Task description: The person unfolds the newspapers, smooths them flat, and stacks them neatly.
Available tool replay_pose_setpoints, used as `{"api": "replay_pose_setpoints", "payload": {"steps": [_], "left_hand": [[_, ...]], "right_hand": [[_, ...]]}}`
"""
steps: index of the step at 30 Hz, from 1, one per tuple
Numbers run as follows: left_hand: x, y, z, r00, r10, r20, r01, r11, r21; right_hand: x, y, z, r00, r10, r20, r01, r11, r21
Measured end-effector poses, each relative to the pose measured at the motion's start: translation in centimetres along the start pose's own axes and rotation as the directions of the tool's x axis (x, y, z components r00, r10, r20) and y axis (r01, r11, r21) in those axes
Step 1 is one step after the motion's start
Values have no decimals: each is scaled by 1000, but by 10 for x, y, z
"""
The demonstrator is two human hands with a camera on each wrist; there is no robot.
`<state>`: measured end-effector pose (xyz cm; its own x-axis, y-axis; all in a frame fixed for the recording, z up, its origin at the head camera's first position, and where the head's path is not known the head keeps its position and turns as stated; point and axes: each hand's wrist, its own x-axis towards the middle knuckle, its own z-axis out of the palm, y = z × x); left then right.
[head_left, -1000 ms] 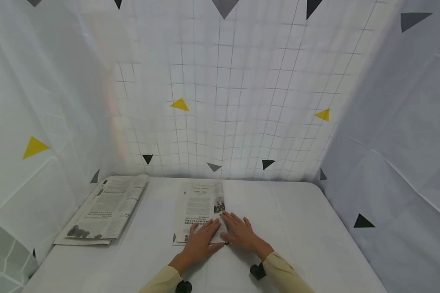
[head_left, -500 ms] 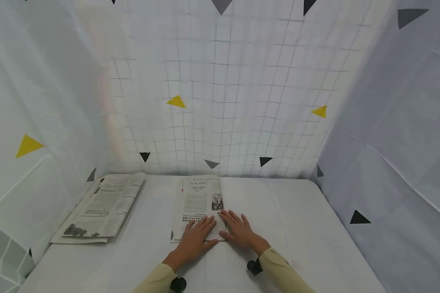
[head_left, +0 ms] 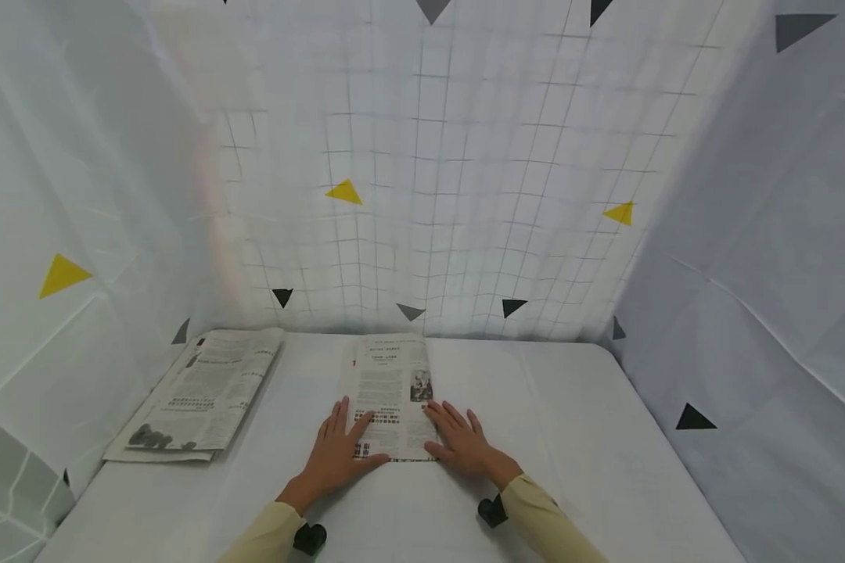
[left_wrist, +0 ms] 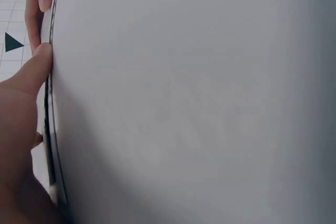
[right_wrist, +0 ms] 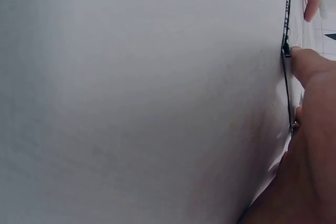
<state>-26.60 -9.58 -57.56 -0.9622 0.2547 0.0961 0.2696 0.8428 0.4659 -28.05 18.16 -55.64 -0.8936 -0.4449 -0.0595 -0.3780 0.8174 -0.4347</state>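
A folded newspaper (head_left: 387, 387) lies flat on the white table in the head view, a dark photo near its right side. My left hand (head_left: 336, 452) rests over its lower left part, fingers straight and spread, the thumb along the near edge. On the lower right corner lies my right hand (head_left: 463, 447), fingers extended across the paper's right border. Both wrist views catch the paper's near edge almost side-on: the left thumb (left_wrist: 39, 64) is at that edge in one, the right thumb (right_wrist: 307, 64) in the other. The hands hide the paper's lower corners.
Further left, a stack of folded newspapers (head_left: 211, 391) sits at the table's left edge. White cloth walls (head_left: 746, 313) with black, grey and yellow triangles surround the table (head_left: 563, 438) at the back and sides.
My left hand has slid left from the paper's lower middle to its left border, its fingers spreading. The right hand stays on the right corner. The head view shifts slightly.
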Motion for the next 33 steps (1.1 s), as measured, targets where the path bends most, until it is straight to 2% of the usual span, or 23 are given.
{"api": "replay_pose_setpoints", "payload": {"steps": [4,10,15,23,33], "left_hand": [[-3,-3,-3,1000,-21,6,21,1000,-11],[-5,-3,-2,1000,-13,-5,13,1000,-25],[-2,-5,0,999,2,-32,-3,999,-41],[0,-3,-2,998,11,-69,-19,992,-127],[8,3,-3,994,24,-103,-45,978,-205]], "right_hand": [[1,5,3,1000,14,11,-14,1000,9],[4,13,11,1000,16,-6,-16,1000,19],[5,12,12,1000,20,-7,-20,1000,4],[3,11,10,1000,-6,-21,6,1000,24],[4,12,12,1000,19,-23,-19,1000,2]]}}
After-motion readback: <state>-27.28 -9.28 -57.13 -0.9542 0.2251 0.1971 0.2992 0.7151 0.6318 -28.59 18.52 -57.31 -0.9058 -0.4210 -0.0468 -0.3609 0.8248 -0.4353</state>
